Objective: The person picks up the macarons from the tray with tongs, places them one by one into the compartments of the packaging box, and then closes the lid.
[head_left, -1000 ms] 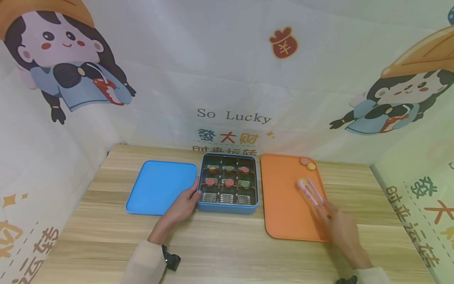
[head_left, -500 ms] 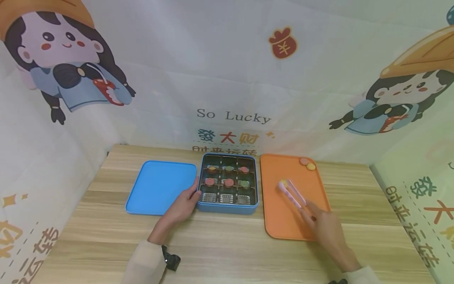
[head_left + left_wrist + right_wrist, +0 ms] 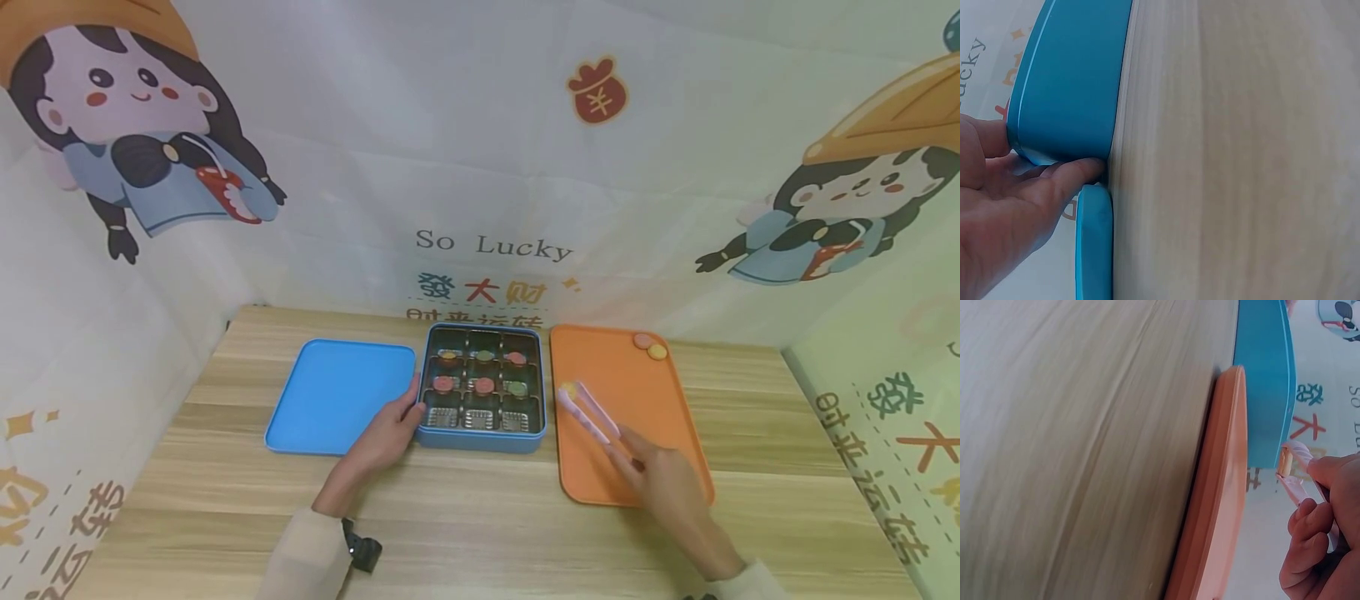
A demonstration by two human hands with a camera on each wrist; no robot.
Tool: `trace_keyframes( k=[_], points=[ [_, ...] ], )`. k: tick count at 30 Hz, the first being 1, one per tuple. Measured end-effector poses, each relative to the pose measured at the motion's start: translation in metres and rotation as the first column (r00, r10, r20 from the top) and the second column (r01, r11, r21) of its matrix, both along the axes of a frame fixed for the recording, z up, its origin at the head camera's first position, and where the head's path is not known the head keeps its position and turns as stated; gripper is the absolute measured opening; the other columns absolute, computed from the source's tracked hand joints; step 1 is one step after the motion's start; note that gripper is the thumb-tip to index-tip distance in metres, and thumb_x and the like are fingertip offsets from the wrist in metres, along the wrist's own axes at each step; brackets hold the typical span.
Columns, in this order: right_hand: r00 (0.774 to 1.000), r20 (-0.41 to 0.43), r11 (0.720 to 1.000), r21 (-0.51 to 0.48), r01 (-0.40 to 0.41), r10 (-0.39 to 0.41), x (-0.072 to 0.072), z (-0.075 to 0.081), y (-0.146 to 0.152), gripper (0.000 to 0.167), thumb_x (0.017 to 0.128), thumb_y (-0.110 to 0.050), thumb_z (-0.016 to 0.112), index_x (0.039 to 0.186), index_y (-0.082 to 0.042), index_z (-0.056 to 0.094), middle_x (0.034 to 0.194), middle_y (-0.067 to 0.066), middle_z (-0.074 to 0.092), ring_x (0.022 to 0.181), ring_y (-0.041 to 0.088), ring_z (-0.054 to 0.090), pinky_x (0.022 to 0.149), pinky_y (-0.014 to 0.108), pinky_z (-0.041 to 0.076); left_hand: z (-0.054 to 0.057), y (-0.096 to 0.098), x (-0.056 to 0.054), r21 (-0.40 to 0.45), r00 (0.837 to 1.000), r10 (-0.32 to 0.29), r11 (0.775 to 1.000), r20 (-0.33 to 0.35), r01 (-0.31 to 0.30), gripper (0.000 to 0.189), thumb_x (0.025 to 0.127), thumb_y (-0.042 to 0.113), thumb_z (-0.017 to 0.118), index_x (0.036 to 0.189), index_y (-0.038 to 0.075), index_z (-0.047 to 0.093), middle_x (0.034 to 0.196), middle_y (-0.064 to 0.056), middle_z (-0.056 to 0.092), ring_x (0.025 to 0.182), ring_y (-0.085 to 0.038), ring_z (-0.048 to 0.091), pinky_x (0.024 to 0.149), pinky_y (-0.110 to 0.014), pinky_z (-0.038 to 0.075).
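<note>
My right hand (image 3: 667, 487) grips pale pink tongs (image 3: 592, 417). Between their tips sits a small round yellow cookie (image 3: 570, 389), above the left side of the orange tray (image 3: 622, 467). In the right wrist view the cookie (image 3: 1284, 461) shows edge-on between the tong tips, near the box. At the left side of a blue square tin box (image 3: 480, 439), my left hand (image 3: 386, 433) rests against its wall with extended fingers. The left wrist view has one digit at the box's rim and another low by the table. Inside, pink, green and yellow cookies occupy the back and middle rows of a divided insert.
A flat blue lid (image 3: 341, 396) lies left of the box. At the tray's far right corner are a pink cookie (image 3: 643, 341) and another yellow cookie (image 3: 657, 352). The wooden table (image 3: 480, 517) ends at a printed cloth backdrop (image 3: 337, 167).
My right hand has moved left across the orange tray, carrying the tongs and yellow cookie closer to the box. My left hand and the box have stayed put.
</note>
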State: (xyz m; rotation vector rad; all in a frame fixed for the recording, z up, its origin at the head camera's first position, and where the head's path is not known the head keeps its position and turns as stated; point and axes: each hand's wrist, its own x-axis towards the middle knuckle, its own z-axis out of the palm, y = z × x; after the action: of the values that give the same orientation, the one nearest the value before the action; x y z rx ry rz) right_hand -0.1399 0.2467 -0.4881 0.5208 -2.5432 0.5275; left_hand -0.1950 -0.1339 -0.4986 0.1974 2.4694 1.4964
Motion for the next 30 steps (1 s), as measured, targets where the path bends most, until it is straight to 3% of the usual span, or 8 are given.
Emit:
trace_keyframes(
  k=[17,30],
  points=[
    [0.997,0.021,0.996,-0.056,-0.067,0.068,0.004,0.006,-0.024,0.034,0.079,-0.011,0.081,0.110,-0.001,0.075,0.049,-0.017,0.038,0.047,-0.013,0.022,0.038,0.009,0.021,0.001,0.000,0.000,0.001,1.000,-0.002,1.000,0.002,0.002,0.057,0.109,0.020,0.034,0.159,0.006,0.009,0.163,-0.016,0.016,0.150,-0.030,0.013,0.121,-0.049,0.017],
    [0.992,0.110,0.998,-0.031,-0.062,0.065,0.007,0.003,-0.034,0.034,0.082,-0.017,0.080,0.114,-0.005,0.075,0.051,-0.017,0.036,0.046,-0.011,0.022,0.038,0.010,0.020,0.001,0.000,0.001,0.021,1.000,-0.010,1.000,0.003,0.010,0.057,0.109,0.020,0.033,0.158,0.006,0.008,0.163,-0.017,0.015,0.151,-0.030,0.011,0.121,-0.049,0.017]
  ],
)
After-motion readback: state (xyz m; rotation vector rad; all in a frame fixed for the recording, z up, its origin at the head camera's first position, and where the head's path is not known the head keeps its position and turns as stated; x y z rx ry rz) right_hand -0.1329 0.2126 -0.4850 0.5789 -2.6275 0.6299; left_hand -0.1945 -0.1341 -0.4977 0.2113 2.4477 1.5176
